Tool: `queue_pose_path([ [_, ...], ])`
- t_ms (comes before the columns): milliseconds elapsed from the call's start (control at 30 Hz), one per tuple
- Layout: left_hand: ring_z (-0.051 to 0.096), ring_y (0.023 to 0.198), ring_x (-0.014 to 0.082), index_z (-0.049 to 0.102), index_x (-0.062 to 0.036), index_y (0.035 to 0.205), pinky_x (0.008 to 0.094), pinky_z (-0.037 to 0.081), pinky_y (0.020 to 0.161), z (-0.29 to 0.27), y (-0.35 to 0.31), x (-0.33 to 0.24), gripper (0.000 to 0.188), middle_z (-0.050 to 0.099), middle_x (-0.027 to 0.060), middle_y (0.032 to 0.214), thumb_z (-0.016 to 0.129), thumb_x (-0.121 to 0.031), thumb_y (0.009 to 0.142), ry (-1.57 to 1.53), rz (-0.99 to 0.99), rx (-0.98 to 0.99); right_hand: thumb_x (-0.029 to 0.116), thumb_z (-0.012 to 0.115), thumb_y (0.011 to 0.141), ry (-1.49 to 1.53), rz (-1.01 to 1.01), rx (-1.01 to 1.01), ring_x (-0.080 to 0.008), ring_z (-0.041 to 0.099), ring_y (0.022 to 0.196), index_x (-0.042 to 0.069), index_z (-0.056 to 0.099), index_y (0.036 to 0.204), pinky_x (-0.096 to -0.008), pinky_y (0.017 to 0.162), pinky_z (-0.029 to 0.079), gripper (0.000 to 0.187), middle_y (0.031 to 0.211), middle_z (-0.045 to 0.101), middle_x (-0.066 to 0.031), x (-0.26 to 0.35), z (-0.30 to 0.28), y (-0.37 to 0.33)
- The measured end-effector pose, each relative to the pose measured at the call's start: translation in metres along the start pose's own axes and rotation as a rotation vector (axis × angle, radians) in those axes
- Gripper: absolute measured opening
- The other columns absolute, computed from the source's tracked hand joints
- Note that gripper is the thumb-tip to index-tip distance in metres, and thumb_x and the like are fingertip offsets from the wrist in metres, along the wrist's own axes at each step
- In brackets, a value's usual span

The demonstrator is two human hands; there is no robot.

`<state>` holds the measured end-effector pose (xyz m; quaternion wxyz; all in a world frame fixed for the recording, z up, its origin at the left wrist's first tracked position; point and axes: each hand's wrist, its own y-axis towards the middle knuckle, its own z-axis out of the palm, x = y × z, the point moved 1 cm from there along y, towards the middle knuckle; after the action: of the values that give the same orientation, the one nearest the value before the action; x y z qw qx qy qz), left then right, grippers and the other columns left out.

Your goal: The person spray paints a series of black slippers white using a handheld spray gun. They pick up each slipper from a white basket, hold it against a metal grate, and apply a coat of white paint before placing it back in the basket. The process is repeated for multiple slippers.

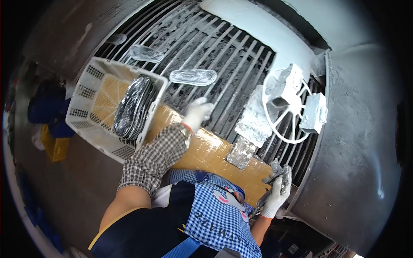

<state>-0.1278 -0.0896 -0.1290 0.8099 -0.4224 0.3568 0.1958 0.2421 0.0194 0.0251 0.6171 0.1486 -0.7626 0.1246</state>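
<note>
My left hand (198, 114), in a white glove, reaches over the near edge of the metal bars (230, 64); its fingers are loosely apart and nothing shows in them. A long, silvery oval piece (193, 77) lies on the bars just beyond it, and a second oval piece (146, 53) lies farther left. At the lower right, my right hand (277, 195), also gloved, is closed around a grey, paint-crusted spray gun (275, 170). To the left, a white plastic basket (84, 105) holds a stack of dark, glossy oval pieces (134, 105).
Brown cardboard (206, 150) covers the near edge of the bars. A white-coated wheel (290, 105) with box-shaped blocks stands at the right, beside a crusted flat sheet (254, 122). Metal walls (357, 129) rise around the bars. A yellow crate (56, 144) sits low at the left.
</note>
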Motion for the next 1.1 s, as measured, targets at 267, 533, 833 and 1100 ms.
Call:
queue_pose_path([
  [267,0.070,0.115,0.0234,0.054,0.0010,0.152,0.0336,0.056,0.105,-0.027,-0.177,-0.081,0.068,0.069,0.0179,0.131,0.079,-0.011,0.090,0.778,0.751,-0.191,0.019,0.056,0.111,-0.079,-0.036,0.083,-0.0157,0.068,0.083,-0.005,0.044,0.158,-0.0309,0.073,0.058,0.054,0.120,0.072,-0.0166,-0.009,0.005,0.003],
  [533,0.054,0.137,0.0442,0.036,0.0028,0.162,0.0476,0.047,0.115,-0.131,-0.225,-0.109,0.110,0.057,0.0284,0.144,0.091,-0.030,0.073,1.230,0.637,-0.951,0.017,0.056,0.110,-0.068,-0.002,0.129,-0.0120,0.063,0.086,-0.004,0.049,0.156,-0.0276,0.077,0.053,0.051,0.117,0.070,-0.0097,0.004,0.027,-0.005],
  [833,0.068,0.122,0.0369,0.035,0.0039,0.163,0.0424,0.051,0.109,-0.159,-0.219,-0.109,0.106,0.068,0.0268,0.134,0.088,-0.020,0.075,0.926,0.370,-0.765,0.012,0.061,0.106,-0.034,0.022,0.168,-0.0139,0.065,0.097,-0.005,0.047,0.157,-0.0297,0.083,0.056,0.056,0.133,0.067,-0.0129,-0.011,0.013,-0.008],
  [1100,0.068,0.111,0.0247,0.035,0.0090,0.161,0.0368,0.054,0.104,-0.160,-0.206,-0.107,0.094,0.067,0.0175,0.132,0.082,-0.001,0.080,0.327,0.630,-0.682,0.013,0.059,0.108,-0.063,-0.046,0.117,-0.0126,0.065,0.092,-0.004,0.048,0.157,-0.0279,0.081,0.054,0.054,0.123,0.068,-0.0108,-0.034,0.000,-0.007],
])
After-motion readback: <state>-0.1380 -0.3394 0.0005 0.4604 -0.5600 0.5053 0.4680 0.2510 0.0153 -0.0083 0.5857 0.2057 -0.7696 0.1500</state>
